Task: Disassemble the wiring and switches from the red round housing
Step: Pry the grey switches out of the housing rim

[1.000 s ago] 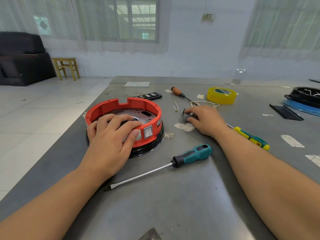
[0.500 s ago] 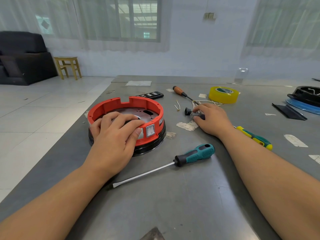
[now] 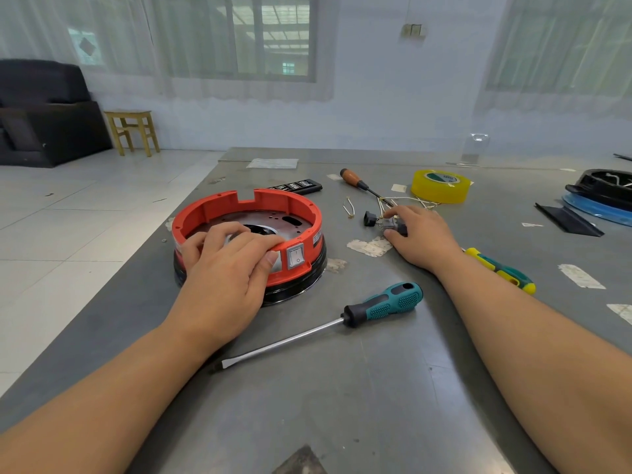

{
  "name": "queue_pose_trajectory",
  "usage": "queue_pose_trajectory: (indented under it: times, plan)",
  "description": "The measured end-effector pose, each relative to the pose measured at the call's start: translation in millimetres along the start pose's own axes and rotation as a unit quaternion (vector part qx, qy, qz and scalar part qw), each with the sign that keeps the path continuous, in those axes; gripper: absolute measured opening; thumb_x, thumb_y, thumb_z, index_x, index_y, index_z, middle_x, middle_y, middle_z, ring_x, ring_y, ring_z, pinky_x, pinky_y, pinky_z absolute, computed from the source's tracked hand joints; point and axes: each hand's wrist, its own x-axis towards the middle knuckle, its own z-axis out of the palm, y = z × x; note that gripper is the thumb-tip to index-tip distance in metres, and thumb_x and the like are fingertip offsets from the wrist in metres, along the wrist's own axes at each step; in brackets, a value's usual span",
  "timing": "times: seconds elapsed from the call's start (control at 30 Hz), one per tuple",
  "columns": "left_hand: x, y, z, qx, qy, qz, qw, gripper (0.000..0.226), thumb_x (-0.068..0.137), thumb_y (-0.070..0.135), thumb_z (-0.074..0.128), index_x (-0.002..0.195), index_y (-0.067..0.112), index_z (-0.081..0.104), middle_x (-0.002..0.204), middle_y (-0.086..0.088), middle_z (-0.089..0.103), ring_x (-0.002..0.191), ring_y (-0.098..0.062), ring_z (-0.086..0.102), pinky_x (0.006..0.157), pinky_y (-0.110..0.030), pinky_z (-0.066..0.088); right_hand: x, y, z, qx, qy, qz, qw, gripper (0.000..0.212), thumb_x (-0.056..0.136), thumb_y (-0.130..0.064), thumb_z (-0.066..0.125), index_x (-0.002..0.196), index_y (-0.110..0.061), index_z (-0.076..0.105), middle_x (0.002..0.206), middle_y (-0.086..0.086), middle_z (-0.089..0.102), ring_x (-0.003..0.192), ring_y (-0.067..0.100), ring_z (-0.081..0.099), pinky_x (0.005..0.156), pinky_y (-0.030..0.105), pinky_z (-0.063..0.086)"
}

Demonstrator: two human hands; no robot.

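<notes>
Leftmost, the left hand (image 3: 225, 268) curls over the near rim of the round red plastic housing (image 3: 249, 230) (white rocker switch (image 3: 295, 256) still fitted) on the grey metal desk (image 3: 342, 405); rightward, the right hand (image 3: 422, 234) pinches a small grey-black detached switch (image 3: 393, 226).

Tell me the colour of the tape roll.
Yellow tape roll, seen best in the head view.
</notes>
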Motion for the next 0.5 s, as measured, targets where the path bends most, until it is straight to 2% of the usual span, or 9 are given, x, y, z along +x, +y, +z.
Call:
queue_pose_trajectory:
  times: [0.07,0.17,0.3,0.4,0.43,0.5]
  plan:
    - [-0.1,1.1,0.1,0.000,-0.003,0.002,1.000,0.039,0.105,0.034,0.042,0.132,0.027,0.069,0.121,0.012,0.071,0.129,-0.019,0.044,0.107,-0.044,0.021,-4.2,-2.2,-1.8,0.017,0.022,-0.002,1.000,0.038,0.099,-0.043,0.058,0.135,-0.032,0.057,0.145,0.000,0.055,0.133,0.027,0.048,0.114,0.048,0.038]
    - [-1.3,1.6,-0.3,0.004,-0.007,0.005,1.000,0.042,0.106,0.033,0.042,0.140,0.028,0.066,0.122,0.012,0.071,0.128,-0.020,0.045,0.107,-0.046,0.022,-15.1,-6.9,-5.4,0.094,0.063,0.002,0.994,0.032,0.102,-0.038,0.056,0.132,-0.029,0.060,0.144,-0.001,0.055,0.133,0.023,0.048,0.112,0.045,0.041]
    - [-2.3,2.5,-2.0,0.014,-0.020,0.011,1.000,0.044,0.105,0.032,0.041,0.142,0.028,0.065,0.125,0.011,0.071,0.129,-0.023,0.048,0.106,-0.048,0.023,-35.6,-17.7,-15.2,0.209,0.158,0.007,0.965,0.026,0.103,-0.018,0.051,0.122,-0.023,0.068,0.130,-0.003,0.063,0.117,0.011,0.055,0.095,0.025,0.043]
    - [-4.1,4.1,-5.0,0.014,-0.009,0.016,1.000,0.042,0.103,0.025,0.044,0.138,0.023,0.069,0.127,0.007,0.071,0.127,-0.025,0.049,0.105,-0.046,0.023,-57.3,-27.3,-27.4,0.228,0.226,-0.014,0.947,0.031,0.097,-0.005,0.048,0.112,-0.020,0.072,0.118,-0.004,0.069,0.106,0.003,0.056,0.090,0.010,0.042]
    - [-4.7,4.4,-6.4,0.012,-0.005,0.016,1.000,0.042,0.102,0.022,0.045,0.136,0.021,0.070,0.128,0.005,0.071,0.127,-0.025,0.049,0.105,-0.046,0.023,-65.3,-30.8,-30.5,0.226,0.234,-0.030,0.945,0.032,0.096,-0.003,0.048,0.110,-0.019,0.072,0.117,-0.003,0.069,0.107,0.005,0.057,0.092,0.009,0.041]
    - [-5.9,4.6,-9.6,0.005,-0.004,0.011,1.000,0.043,0.101,0.020,0.043,0.135,0.019,0.070,0.129,0.003,0.071,0.127,-0.025,0.048,0.105,-0.043,0.022,-81.5,-38.9,-34.3,0.220,0.229,-0.075,0.945,0.033,0.094,-0.001,0.047,0.109,-0.016,0.072,0.117,-0.001,0.069,0.113,0.013,0.060,0.100,0.023,0.046]
